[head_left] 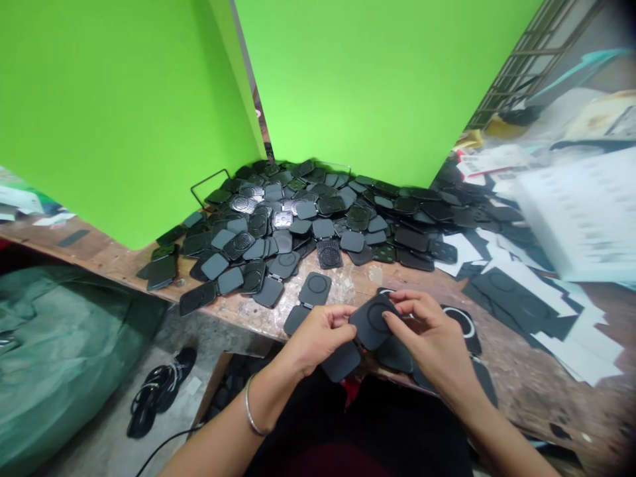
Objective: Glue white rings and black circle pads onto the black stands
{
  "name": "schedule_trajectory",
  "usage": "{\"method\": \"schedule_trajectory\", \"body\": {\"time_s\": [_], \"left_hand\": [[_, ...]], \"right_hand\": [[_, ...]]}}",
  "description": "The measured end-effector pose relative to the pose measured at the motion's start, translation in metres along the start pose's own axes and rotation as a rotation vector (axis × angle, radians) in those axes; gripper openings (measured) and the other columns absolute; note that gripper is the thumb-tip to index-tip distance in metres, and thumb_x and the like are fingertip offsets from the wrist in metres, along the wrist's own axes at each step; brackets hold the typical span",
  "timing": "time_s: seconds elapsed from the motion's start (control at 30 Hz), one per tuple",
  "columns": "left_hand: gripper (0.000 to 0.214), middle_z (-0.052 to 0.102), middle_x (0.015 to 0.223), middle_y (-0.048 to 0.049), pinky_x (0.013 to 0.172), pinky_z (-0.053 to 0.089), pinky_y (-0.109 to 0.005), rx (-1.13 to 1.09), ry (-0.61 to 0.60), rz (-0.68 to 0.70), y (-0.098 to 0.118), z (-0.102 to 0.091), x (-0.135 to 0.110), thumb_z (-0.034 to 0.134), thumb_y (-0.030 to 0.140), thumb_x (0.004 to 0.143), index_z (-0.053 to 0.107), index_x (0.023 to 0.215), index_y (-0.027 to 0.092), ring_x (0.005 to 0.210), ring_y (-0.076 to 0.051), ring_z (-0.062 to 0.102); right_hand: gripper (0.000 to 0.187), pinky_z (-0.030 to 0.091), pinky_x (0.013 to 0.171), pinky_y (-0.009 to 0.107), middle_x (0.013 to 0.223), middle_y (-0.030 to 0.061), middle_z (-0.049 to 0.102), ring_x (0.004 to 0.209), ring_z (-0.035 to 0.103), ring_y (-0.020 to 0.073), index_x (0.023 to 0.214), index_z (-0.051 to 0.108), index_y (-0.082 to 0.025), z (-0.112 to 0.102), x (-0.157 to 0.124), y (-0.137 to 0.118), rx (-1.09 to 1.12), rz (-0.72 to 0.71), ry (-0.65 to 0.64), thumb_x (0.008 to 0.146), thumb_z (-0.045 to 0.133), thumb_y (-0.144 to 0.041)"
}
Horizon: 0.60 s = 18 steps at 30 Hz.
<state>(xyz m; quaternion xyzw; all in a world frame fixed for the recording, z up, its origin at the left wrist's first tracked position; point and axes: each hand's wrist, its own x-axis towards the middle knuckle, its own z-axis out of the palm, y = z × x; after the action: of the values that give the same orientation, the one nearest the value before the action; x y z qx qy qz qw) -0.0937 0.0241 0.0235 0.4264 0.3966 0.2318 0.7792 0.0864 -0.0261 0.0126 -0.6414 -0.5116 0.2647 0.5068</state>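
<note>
Near the table's front edge, both my hands are closed on a dark grey folding wireless charger [372, 323] with a thin ring marked on its square face. My left hand [322, 336] grips its left edge between thumb and fingers, and my right hand [427, 331] pinches its upper right corner. Below my left fingers hangs a second square panel [342, 361], apparently joined to the held one. Just left lies an unfolded charger [315, 289] with the same ring. Beside my right hand rests another with a white ring [462, 324], partly hidden by that hand.
A heap of dark folding pieces [305, 211] spreads over the wooden table [348, 286], against green boards [368, 86]. White and dark grey sheets [521, 298] lie at right, beside a white printed stack [586, 212]. Sandals [161, 391] and a green sack [64, 358] are on the floor.
</note>
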Motion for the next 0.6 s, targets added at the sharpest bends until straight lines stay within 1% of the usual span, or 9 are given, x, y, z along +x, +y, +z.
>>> {"method": "schedule_trajectory", "body": {"time_s": [0.1, 0.27, 0.33, 0.43, 0.5, 0.57, 0.6], "left_hand": [[0.043, 0.068, 0.062, 0.0005, 0.049, 0.044, -0.017, 0.018, 0.006, 0.013, 0.0, 0.001, -0.001, 0.068, 0.022, 0.067, 0.073, 0.109, 0.012, 0.05, -0.009, 0.058], [0.042, 0.07, 0.068, -0.0001, 0.049, 0.04, -0.014, 0.007, 0.013, 0.043, -0.001, 0.003, -0.004, 0.067, 0.02, 0.07, 0.073, 0.111, 0.013, 0.051, -0.006, 0.055], [0.042, 0.071, 0.072, -0.0005, 0.049, 0.039, -0.014, -0.008, -0.002, 0.068, -0.002, 0.003, -0.006, 0.067, 0.021, 0.072, 0.073, 0.113, 0.014, 0.052, -0.006, 0.055], [0.041, 0.071, 0.074, -0.001, 0.052, 0.041, -0.014, -0.016, -0.053, 0.099, -0.006, 0.002, -0.007, 0.067, 0.023, 0.076, 0.072, 0.116, 0.015, 0.056, -0.006, 0.056], [0.041, 0.072, 0.075, -0.0022, 0.056, 0.043, -0.015, -0.021, -0.065, 0.115, -0.008, 0.001, -0.007, 0.068, 0.025, 0.078, 0.071, 0.117, 0.015, 0.06, -0.008, 0.059], [0.043, 0.073, 0.076, -0.0036, 0.06, 0.046, -0.017, -0.036, -0.046, 0.121, -0.009, -0.001, -0.007, 0.069, 0.027, 0.077, 0.071, 0.118, 0.014, 0.063, -0.01, 0.062], [0.044, 0.073, 0.077, -0.0041, 0.062, 0.048, -0.019, -0.047, -0.037, 0.12, -0.01, -0.002, -0.007, 0.07, 0.028, 0.077, 0.07, 0.119, 0.014, 0.065, -0.012, 0.063]], "right_hand": [[0.017, 0.054, 0.069, 0.029, 0.103, 0.0086, 0.062, 0.089, 0.063, 0.0191, 0.071, 0.065, -0.02, 0.0, -0.002, 0.003, -0.098, -0.081, 0.005, 0.081, 0.066, -0.034], [0.016, 0.052, 0.068, 0.028, 0.092, 0.0065, 0.059, 0.08, 0.06, 0.0171, 0.072, 0.06, -0.019, 0.001, -0.003, 0.007, -0.285, -0.247, 0.043, 0.085, 0.062, -0.029], [0.018, 0.05, 0.067, 0.03, 0.086, 0.0059, 0.058, 0.077, 0.058, 0.018, 0.075, 0.058, -0.019, 0.0, -0.002, 0.006, -0.431, -0.319, 0.046, 0.088, 0.059, -0.031], [0.026, 0.044, 0.063, 0.032, 0.078, 0.0053, 0.057, 0.074, 0.056, 0.0215, 0.078, 0.056, -0.02, -0.004, 0.0, 0.002, -0.737, -0.424, 0.013, 0.094, 0.052, -0.04], [0.031, 0.038, 0.057, 0.03, 0.072, 0.0046, 0.057, 0.068, 0.056, 0.0219, 0.077, 0.055, -0.021, -0.007, 0.003, -0.001, -0.888, -0.42, -0.013, 0.094, 0.049, -0.046], [0.034, 0.032, 0.052, 0.028, 0.068, 0.0034, 0.056, 0.061, 0.055, 0.0203, 0.075, 0.053, -0.021, -0.008, 0.007, -0.003, -0.918, -0.322, -0.019, 0.09, 0.053, -0.052], [0.035, 0.03, 0.05, 0.027, 0.065, 0.0022, 0.056, 0.057, 0.053, 0.0192, 0.077, 0.053, -0.022, -0.008, 0.009, -0.003, -0.879, -0.248, -0.022, 0.087, 0.057, -0.055]]}}
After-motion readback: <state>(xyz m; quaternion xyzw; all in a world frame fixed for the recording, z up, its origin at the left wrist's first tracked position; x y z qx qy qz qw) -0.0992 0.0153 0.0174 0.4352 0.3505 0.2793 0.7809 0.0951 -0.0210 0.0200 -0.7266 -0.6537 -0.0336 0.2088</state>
